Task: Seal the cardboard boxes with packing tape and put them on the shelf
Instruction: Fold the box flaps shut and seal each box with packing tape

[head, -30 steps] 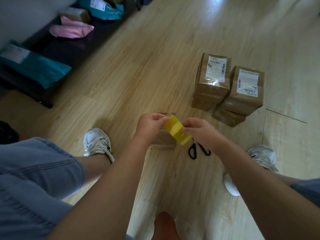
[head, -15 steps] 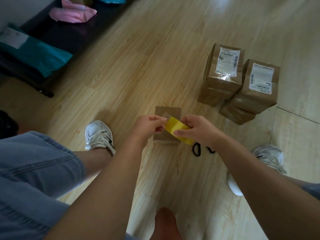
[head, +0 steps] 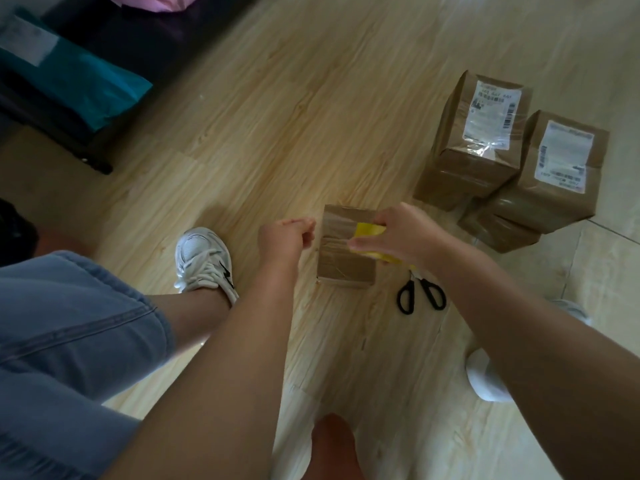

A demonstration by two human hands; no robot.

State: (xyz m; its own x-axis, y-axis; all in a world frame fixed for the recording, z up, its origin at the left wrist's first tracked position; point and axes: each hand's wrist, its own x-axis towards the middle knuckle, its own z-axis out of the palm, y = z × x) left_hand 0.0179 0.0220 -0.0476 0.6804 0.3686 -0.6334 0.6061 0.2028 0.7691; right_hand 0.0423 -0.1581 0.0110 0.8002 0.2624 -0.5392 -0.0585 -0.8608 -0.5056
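Note:
A small brown cardboard box (head: 346,268) lies on the wood floor between my hands. My right hand (head: 405,233) grips a yellow roll of packing tape (head: 369,231) over the box's right side. My left hand (head: 287,237) is just left of the box with its fingertips pinched together on the free end of the clear tape (head: 332,239), which stretches across the box top to the roll. Two labelled, taped boxes (head: 481,147) (head: 557,174) sit stacked on lower boxes at the right.
Black-handled scissors (head: 420,294) lie on the floor right of the small box. A dark low shelf (head: 104,57) at the upper left holds a teal mailer bag (head: 79,88) and a pink one (head: 156,0). My white sneakers (head: 204,261) flank the work spot.
My hands have moved apart: the left drew the tape end leftward, and the right carried the roll to the box's right side. The view shifted down toward the box.

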